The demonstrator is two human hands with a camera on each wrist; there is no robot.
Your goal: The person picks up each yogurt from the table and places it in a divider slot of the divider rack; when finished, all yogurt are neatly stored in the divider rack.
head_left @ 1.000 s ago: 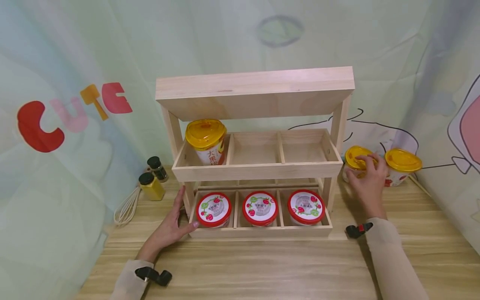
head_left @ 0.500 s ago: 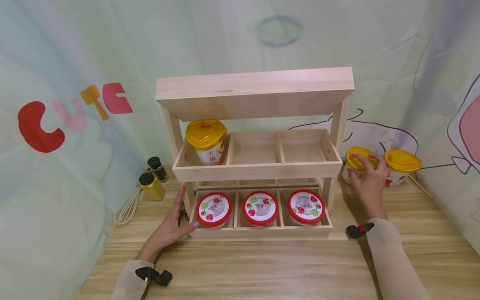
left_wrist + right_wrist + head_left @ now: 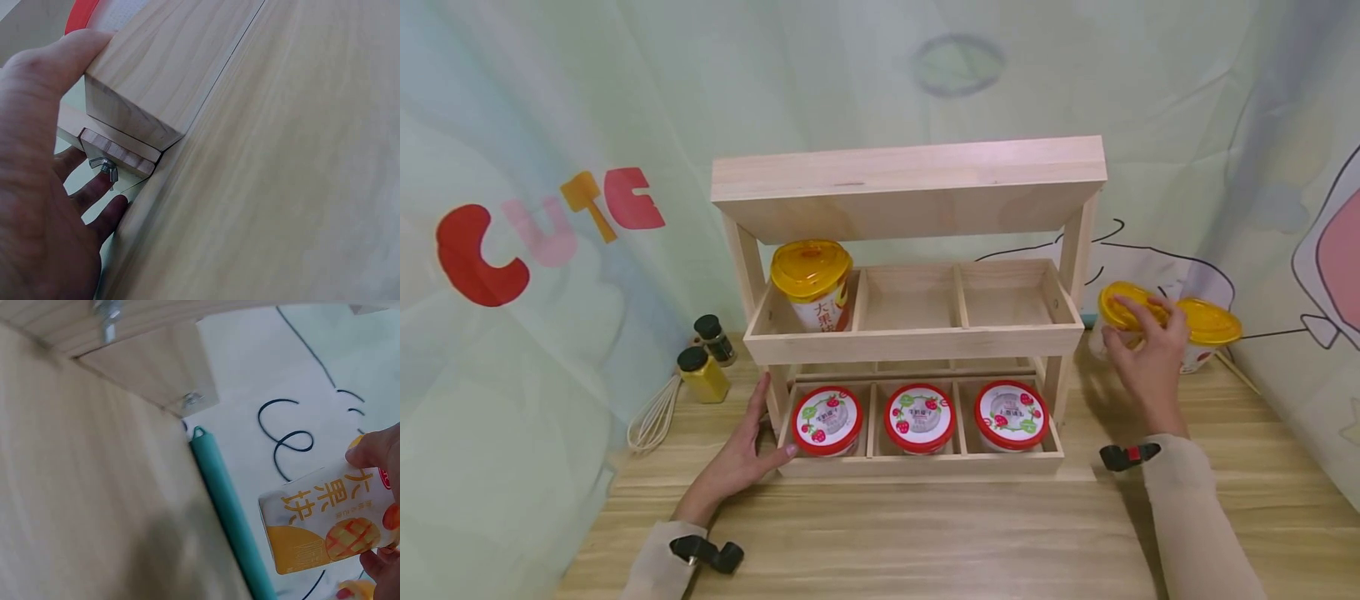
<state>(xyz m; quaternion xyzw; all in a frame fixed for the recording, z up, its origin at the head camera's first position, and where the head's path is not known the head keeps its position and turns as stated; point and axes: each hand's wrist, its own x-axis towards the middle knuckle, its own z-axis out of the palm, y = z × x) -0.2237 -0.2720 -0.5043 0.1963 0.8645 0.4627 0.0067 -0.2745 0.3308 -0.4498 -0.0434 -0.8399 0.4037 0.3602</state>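
Note:
My right hand (image 3: 1150,358) pinches a white-and-yellow cup (image 3: 319,519) with a fruit picture and a domed yellow lid (image 3: 1123,307). The cup tilts slightly, right of the rack. A second yellow-lidded cup (image 3: 1208,323) stands just behind that hand, partly hidden. My left hand (image 3: 741,454) holds the lower left corner of a two-tier wooden rack (image 3: 917,346), thumb on the front tray corner, fingers behind the side post near a wing nut (image 3: 106,166). Another yellow-lidded cup (image 3: 814,283) occupies the upper tray's left compartment. Red-rimmed tubs (image 3: 920,417) fill the three lower front compartments.
Left of the rack stand a yellow jar (image 3: 703,373) and a dark-capped bottle (image 3: 715,338), with a coiled white cord (image 3: 653,414) beside them. A teal rod (image 3: 228,512) lies along the table's back edge. A printed curtain (image 3: 887,83) hangs behind.
My right hand has moved slightly right and raised the cup, which now leans and overlaps the second cup. My left hand and the rack have stayed in place.

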